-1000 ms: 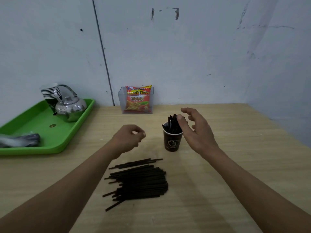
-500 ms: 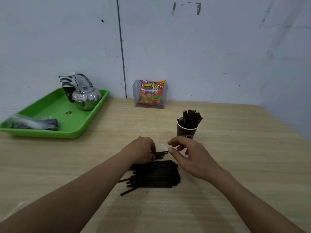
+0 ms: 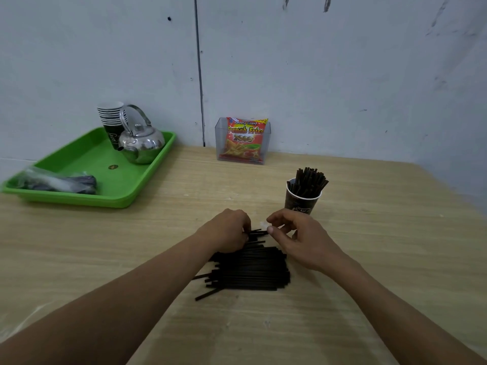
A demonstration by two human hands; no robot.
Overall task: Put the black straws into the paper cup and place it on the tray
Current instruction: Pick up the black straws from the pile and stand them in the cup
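Right hand (image 3: 300, 238) has dropped from cup (image 3: 300, 204) to straws (image 3: 250, 270); kettle (image 3: 142, 146) crowds tray (image 3: 87, 159).

Cup (image 3: 302, 201) behind straw pile (image 3: 250, 270); tray (image 3: 116, 193) far left.

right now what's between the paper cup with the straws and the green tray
Only bare table between the paper cup and the green tray, seen in the head view; the snack holder stands farther back by the wall.

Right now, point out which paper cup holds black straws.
The lone paper cup on the table, just beyond the right hand: black straws stand in it. The other cups sit nested in a stack on the green tray.
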